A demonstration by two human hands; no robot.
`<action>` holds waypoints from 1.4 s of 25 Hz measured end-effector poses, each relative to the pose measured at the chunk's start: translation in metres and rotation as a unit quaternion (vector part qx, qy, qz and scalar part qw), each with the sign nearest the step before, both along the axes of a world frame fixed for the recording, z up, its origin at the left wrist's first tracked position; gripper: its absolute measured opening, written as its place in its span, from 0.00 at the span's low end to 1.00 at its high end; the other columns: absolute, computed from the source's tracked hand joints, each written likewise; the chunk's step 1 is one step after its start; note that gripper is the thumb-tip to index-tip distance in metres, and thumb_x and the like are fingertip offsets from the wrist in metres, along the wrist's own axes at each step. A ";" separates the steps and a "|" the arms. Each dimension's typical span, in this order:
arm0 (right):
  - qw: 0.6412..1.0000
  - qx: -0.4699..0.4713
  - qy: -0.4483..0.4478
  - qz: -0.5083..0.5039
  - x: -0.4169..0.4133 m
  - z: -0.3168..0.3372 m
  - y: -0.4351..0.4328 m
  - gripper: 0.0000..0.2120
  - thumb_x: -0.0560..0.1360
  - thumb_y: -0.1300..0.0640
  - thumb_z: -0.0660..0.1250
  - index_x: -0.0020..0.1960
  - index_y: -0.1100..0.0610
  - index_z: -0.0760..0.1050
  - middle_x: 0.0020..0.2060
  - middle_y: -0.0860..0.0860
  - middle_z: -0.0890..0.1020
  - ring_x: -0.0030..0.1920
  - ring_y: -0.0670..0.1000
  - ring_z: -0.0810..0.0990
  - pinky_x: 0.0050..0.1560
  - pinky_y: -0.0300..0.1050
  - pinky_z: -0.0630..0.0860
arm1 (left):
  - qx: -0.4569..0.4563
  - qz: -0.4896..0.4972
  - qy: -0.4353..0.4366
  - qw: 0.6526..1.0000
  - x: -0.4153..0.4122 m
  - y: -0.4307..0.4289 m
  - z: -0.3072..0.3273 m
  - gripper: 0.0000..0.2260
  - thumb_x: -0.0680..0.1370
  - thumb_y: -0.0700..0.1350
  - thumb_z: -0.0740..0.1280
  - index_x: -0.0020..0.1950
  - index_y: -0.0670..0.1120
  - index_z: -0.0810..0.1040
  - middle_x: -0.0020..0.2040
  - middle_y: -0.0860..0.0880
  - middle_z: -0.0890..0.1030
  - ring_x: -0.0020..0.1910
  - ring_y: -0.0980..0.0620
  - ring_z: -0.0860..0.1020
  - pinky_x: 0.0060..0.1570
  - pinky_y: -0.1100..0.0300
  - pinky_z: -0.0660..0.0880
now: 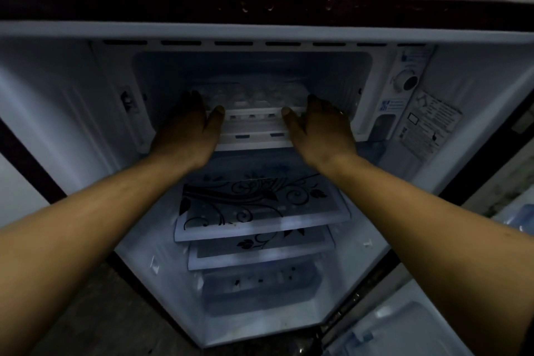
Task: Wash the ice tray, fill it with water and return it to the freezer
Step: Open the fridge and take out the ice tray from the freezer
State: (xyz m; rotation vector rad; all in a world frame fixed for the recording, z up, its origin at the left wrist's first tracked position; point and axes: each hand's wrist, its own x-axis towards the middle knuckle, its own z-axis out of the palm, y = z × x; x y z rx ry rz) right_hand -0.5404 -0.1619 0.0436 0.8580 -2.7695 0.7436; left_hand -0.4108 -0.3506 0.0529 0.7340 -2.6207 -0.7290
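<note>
- An open fridge [260,9] is seen from above and in front, dim inside, with a dark red outer casing.
- The freezer compartment [332,72] sits at the top, far from the viewer.
- A pale ice tray [251,101] lies crosswise in the mouth of that compartment, its cells frosty and blurred.
- The left hand [187,124] grips the tray's left end, thumb on the near rim; the fingers reach past the end.
- The right hand [320,127] grips the right end the same way.
- Both bare forearms stretch in from the near corners.
- To the right of the compartment are a round dial [406,82] and a printed sticker [430,124], too blurred to read.
- Below, two glass shelves [260,205] with a black floral pattern sit above a clear drawer [257,289].
</note>
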 end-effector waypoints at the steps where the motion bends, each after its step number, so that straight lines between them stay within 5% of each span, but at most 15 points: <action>1: 1.000 0.004 0.023 -0.018 0.002 0.002 0.000 0.33 0.85 0.37 0.49 0.76 0.61 0.67 0.69 0.60 0.76 0.68 0.61 0.74 0.72 0.52 0.65 | 0.024 0.004 0.018 1.000 0.003 0.004 0.003 0.30 0.88 0.58 0.49 0.86 0.44 0.49 0.86 0.45 0.53 0.84 0.45 0.56 0.80 0.55 0.53; 5: 0.995 -0.094 -0.002 -0.046 0.010 0.009 0.008 0.24 0.86 0.42 0.52 0.56 0.59 0.78 0.50 0.56 0.83 0.54 0.59 0.80 0.58 0.51 0.74 | 0.139 0.029 0.074 0.987 0.013 0.017 0.019 0.26 0.87 0.59 0.51 0.83 0.48 0.64 0.80 0.48 0.68 0.77 0.46 0.67 0.78 0.55 0.60; 6: 0.985 -0.156 -0.049 -0.052 0.011 0.012 0.011 0.23 0.86 0.45 0.54 0.51 0.62 0.78 0.45 0.55 0.83 0.49 0.57 0.81 0.50 0.48 0.75 | 0.171 0.043 0.105 0.979 0.016 0.020 0.023 0.22 0.87 0.57 0.52 0.75 0.49 0.72 0.71 0.52 0.77 0.68 0.48 0.73 0.71 0.58 0.65; 8: 0.948 -0.275 -0.135 -0.084 0.010 0.016 0.018 0.21 0.85 0.51 0.59 0.50 0.70 0.77 0.40 0.60 0.81 0.42 0.57 0.81 0.41 0.48 0.74 | 0.260 0.099 0.184 0.943 0.022 0.026 0.028 0.12 0.88 0.50 0.55 0.60 0.51 0.77 0.50 0.57 0.76 0.50 0.53 0.74 0.56 0.60 0.68; 10: 0.883 -0.385 -0.237 -0.123 0.012 0.018 0.024 0.19 0.83 0.53 0.64 0.55 0.72 0.78 0.43 0.66 0.82 0.40 0.57 0.80 0.39 0.47 0.76 | 0.385 0.150 0.275 0.868 0.030 0.032 0.033 0.11 0.88 0.46 0.56 0.56 0.50 0.78 0.47 0.56 0.77 0.47 0.54 0.76 0.50 0.60 0.76; 12: 0.801 -0.471 -0.336 -0.153 0.018 0.021 0.031 0.13 0.83 0.55 0.66 0.50 0.66 0.79 0.41 0.58 0.83 0.35 0.53 0.78 0.33 0.43 0.74 | 0.473 0.170 0.322 0.802 0.041 0.039 0.034 0.12 0.88 0.45 0.55 0.53 0.49 0.78 0.44 0.54 0.77 0.41 0.56 0.76 0.43 0.64 0.79; 14: 0.748 -0.509 -0.389 -0.173 0.025 0.025 0.039 0.07 0.83 0.56 0.67 0.48 0.58 0.77 0.40 0.53 0.83 0.31 0.51 0.77 0.29 0.42 0.74 | 0.518 0.181 0.344 0.762 0.050 0.043 0.034 0.11 0.87 0.45 0.56 0.59 0.47 0.78 0.44 0.52 0.77 0.39 0.55 0.74 0.46 0.61 0.79; 18: 0.751 -0.467 -0.431 -0.182 0.040 0.025 0.055 0.08 0.82 0.53 0.66 0.52 0.58 0.79 0.39 0.53 0.82 0.31 0.50 0.78 0.23 0.38 0.71 | 0.569 0.192 0.331 0.728 0.060 0.049 0.033 0.10 0.86 0.47 0.58 0.57 0.45 0.78 0.48 0.49 0.81 0.44 0.51 0.80 0.42 0.59 0.77; 22: 0.785 -0.396 -0.437 -0.191 0.064 0.020 0.069 0.09 0.82 0.50 0.67 0.53 0.56 0.79 0.41 0.52 0.81 0.34 0.50 0.77 0.22 0.36 0.67 | 0.600 0.187 0.293 0.721 0.077 0.059 0.029 0.13 0.86 0.48 0.57 0.61 0.42 0.78 0.55 0.46 0.82 0.48 0.49 0.80 0.36 0.60 0.76; 27: 0.798 -0.364 -0.433 -0.210 0.112 0.017 0.094 0.11 0.83 0.49 0.65 0.48 0.54 0.78 0.39 0.51 0.80 0.35 0.51 0.76 0.27 0.42 0.66 | 0.600 0.186 0.256 0.734 0.118 0.080 0.031 0.10 0.85 0.40 0.60 0.52 0.42 0.81 0.41 0.48 0.86 0.38 0.50 0.85 0.40 0.53 0.81; 31: 0.783 -0.378 -0.439 -0.226 0.171 0.019 0.118 0.14 0.85 0.48 0.62 0.53 0.56 0.80 0.38 0.51 0.81 0.27 0.46 0.76 0.21 0.37 0.63 | 0.595 0.171 0.198 0.760 0.169 0.098 0.033 0.08 0.83 0.36 0.64 0.52 0.41 0.84 0.42 0.45 0.89 0.35 0.50 0.87 0.47 0.49 0.82; 35: 0.755 -0.400 -0.455 -0.251 0.245 0.023 0.146 0.13 0.84 0.48 0.61 0.52 0.54 0.80 0.39 0.52 0.81 0.27 0.47 0.76 0.20 0.36 0.62 | 0.597 0.151 0.179 0.767 0.228 0.115 0.040 0.09 0.85 0.37 0.64 0.58 0.43 0.83 0.44 0.47 0.88 0.39 0.51 0.88 0.33 0.56 0.84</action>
